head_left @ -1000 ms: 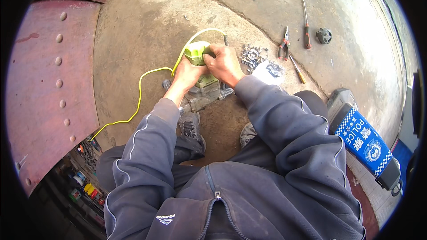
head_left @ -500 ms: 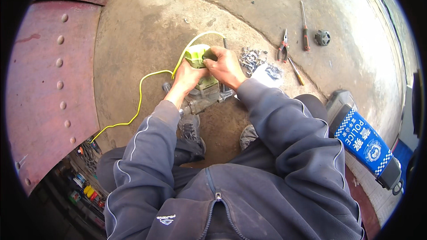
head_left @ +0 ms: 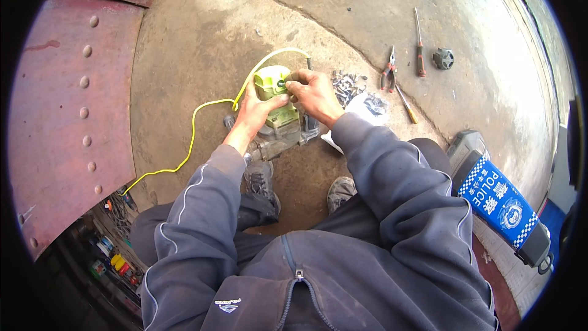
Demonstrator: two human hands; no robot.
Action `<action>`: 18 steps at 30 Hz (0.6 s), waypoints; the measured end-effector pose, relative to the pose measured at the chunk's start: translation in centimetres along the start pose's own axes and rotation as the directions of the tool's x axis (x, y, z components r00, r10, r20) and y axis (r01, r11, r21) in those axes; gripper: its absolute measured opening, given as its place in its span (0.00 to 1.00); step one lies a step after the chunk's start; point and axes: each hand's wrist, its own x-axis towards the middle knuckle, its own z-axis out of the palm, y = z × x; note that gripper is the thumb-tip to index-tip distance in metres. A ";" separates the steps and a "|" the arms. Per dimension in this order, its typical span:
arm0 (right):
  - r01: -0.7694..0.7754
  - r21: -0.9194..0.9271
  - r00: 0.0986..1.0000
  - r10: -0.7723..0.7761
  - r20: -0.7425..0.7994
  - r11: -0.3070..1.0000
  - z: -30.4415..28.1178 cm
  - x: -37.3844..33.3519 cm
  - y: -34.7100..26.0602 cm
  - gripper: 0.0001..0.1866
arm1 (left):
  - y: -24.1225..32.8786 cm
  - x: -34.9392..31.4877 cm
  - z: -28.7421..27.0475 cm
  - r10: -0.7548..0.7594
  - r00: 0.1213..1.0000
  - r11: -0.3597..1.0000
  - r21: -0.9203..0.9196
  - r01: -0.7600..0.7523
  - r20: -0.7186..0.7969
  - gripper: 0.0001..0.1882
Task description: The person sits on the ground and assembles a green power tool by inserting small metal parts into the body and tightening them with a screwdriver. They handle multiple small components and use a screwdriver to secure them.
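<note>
Left hand wrapping lime-green power tool from frame-left side, gripping body. Tool sitting centre frame, slightly above middle, standing upright on grey base. Yellow cable trailing lower left. Right hand closing fingers on tool's top, equally near. Pliers lying upper right.

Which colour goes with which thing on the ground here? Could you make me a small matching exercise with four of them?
Things:
1. power tool body under the hands
2. cable trailing from the tool
3. pliers handles
4. riveted metal panel on the left

Colours:
A. dull red
B. yellow
C. light green
D. red and black

Pairs: 1-C, 2-B, 3-D, 4-A
</note>
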 end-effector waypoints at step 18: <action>0.113 -0.062 0.993 -0.115 -0.025 0.992 -0.1 -0.4 1.1 0.18 | 1.9 -0.6 2.0 0.179 0.978 0.974 0.157 -0.161 -0.108 0.28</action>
